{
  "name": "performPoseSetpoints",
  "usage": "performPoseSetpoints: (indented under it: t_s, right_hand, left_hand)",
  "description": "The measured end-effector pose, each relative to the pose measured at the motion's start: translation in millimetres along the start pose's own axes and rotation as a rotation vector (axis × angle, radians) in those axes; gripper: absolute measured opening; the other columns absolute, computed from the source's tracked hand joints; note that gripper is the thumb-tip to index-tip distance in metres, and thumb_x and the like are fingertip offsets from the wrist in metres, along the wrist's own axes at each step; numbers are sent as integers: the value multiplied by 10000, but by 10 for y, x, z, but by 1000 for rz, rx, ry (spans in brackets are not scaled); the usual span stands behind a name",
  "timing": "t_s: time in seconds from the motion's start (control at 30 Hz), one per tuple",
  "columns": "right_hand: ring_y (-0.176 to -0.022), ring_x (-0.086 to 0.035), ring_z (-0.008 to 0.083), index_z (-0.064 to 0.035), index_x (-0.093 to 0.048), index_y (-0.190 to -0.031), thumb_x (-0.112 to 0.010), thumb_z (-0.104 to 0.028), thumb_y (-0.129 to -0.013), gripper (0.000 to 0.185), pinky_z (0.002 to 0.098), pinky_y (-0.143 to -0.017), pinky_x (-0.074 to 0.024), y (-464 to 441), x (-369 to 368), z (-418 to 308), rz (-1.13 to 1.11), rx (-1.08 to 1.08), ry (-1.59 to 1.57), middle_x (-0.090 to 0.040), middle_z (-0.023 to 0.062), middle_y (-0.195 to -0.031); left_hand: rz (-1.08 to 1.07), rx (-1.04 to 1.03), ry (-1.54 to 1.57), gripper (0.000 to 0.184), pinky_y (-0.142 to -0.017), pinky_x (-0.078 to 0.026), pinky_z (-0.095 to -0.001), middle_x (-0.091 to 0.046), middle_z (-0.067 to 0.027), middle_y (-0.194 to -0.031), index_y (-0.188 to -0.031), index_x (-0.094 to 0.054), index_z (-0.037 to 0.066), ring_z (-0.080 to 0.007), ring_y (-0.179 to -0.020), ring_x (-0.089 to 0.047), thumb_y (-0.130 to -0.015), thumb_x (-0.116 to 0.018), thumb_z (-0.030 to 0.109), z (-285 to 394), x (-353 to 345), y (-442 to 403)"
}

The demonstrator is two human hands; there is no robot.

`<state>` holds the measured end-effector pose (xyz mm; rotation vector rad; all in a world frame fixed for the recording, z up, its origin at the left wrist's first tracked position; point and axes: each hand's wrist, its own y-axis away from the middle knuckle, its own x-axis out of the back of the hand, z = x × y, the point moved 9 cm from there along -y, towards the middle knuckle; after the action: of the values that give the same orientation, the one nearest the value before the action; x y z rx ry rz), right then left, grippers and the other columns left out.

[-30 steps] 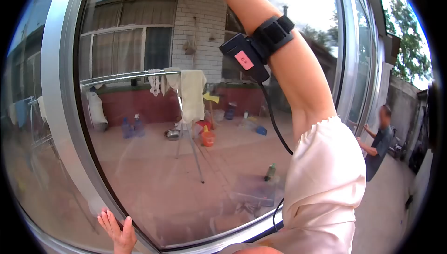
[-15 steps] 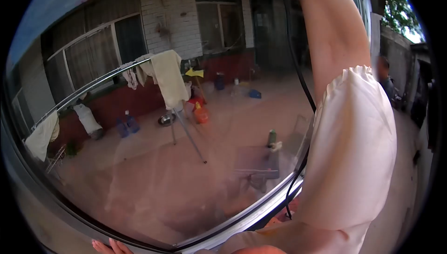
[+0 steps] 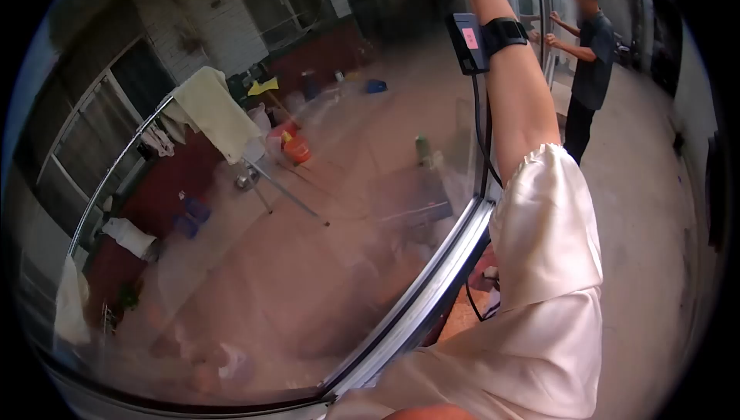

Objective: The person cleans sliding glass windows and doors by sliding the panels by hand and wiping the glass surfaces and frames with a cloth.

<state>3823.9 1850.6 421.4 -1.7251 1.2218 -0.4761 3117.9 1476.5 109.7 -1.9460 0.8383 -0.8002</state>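
My right arm, in a pale satin sleeve [image 3: 547,235], reaches up along the right side of a large glass pane [image 3: 270,289]. My right hand lies beyond the top edge of the view. Strapped to this forearm is a black band [image 3: 505,33] beside a small dark device [image 3: 467,42], with a black cable [image 3: 479,123] hanging from it. My left hand is out of sight. A metal window frame [image 3: 432,285] runs along the pane's lower right side.
To the right, another person [image 3: 593,58] stands with hands at a glass panel's edge. Through or in the glass appear a drying rack [image 3: 116,162] with a cream towel [image 3: 217,112], an orange bucket [image 3: 297,150] and a brick wall [image 3: 185,23]. A concrete walkway [image 3: 640,266] runs along the right.
The view has turned and tilted, bringing more of the walkway, the other person and my forearm's device into sight. My left fingertips, earlier at the bottom left, have left the view.
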Motion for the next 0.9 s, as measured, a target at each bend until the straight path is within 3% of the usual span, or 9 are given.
performPoseSetpoints:
  t_s: [0.07,0.13,0.2,0.27,0.4,0.53,0.67,0.8,0.9]
  right_hand:
    - [-1365,-175,317,-134,-293,-1414,-310,-559,-906,663,415,-1091,-164,731,159,430,-2,-48,61,-212,132,-1481]
    - [-1364,-186,305,-122,-284,-1418,-317,-589,-892,705,425,-1081,-174,1544,332,879,-9,-94,116,-211,119,-1482]
    - [-1372,-155,317,-94,-217,-1439,-276,-593,-904,734,397,-1097,-159,2495,632,999,-39,-435,57,-165,148,-1493]
    - [-1380,-123,324,-67,-193,-1440,-289,-549,-925,711,379,-1112,-124,3350,776,1231,-58,-569,37,-128,199,-1490]
    - [-1388,-98,319,-17,-176,-1433,-288,-539,-932,732,375,-1118,-93,4359,862,1046,-89,-807,24,-107,194,-1498]
    - [-1374,-130,330,34,-215,-1404,-320,-444,-955,665,403,-1107,-107,3607,611,-396,-72,-331,34,-156,178,-1487]
    - [-1360,-134,370,-57,-277,-1408,-404,-478,-917,659,578,-1063,-75,2805,299,-2495,-134,253,-72,-184,151,-1478]
    - [-1291,-240,401,-143,-497,-1270,-578,-486,-782,601,658,-1001,-152,3164,231,-4299,-156,824,-241,-309,146,-1407]
    - [-1285,-309,285,-274,-528,-1235,-594,-553,-754,560,632,-969,-238,3810,259,-4910,-274,1170,-528,-373,20,-1381]
  left_hand:
    - [164,138,207,379,-1017,-281,-599,-315,-254,-1397,-1291,-427,58,-442,-1312,-264,-930,-471,167,-40,147,-176]
    - [148,146,260,378,-1026,-261,-596,-273,-258,-1417,-1282,-457,69,-444,-1323,-236,-924,-484,186,-54,127,-54]
    - [133,136,301,377,-1036,-240,-593,-231,-262,-1437,-1274,-487,80,-445,-1333,-207,-919,-496,206,-133,80,-9]
    - [216,55,255,393,-1076,-199,-550,-195,-214,-1464,-1338,-385,78,-407,-1336,-228,-946,-413,87,-44,100,-94]
    - [214,59,309,382,-1066,-218,-536,-236,-212,-1455,-1311,-435,47,-399,-1330,-258,-931,-446,94,-86,96,-119]
    - [196,89,354,366,-1075,-179,-539,-295,-246,-1422,-1283,-455,33,-412,-1326,-266,-919,-457,76,-154,-41,49]
    - [146,101,359,322,-1046,-189,-589,-303,-320,-1380,-1213,-485,5,-487,-1290,-280,-892,-480,27,-151,-83,68]
    - [177,91,365,308,-1046,-196,-582,-307,-316,-1380,-1203,-492,9,-481,-1289,-285,-897,-478,34,-135,-54,65]
    - [175,103,385,318,-1050,-209,-557,-290,-285,-1405,-1228,-497,23,-451,-1302,-283,-912,-479,62,-140,-75,70]
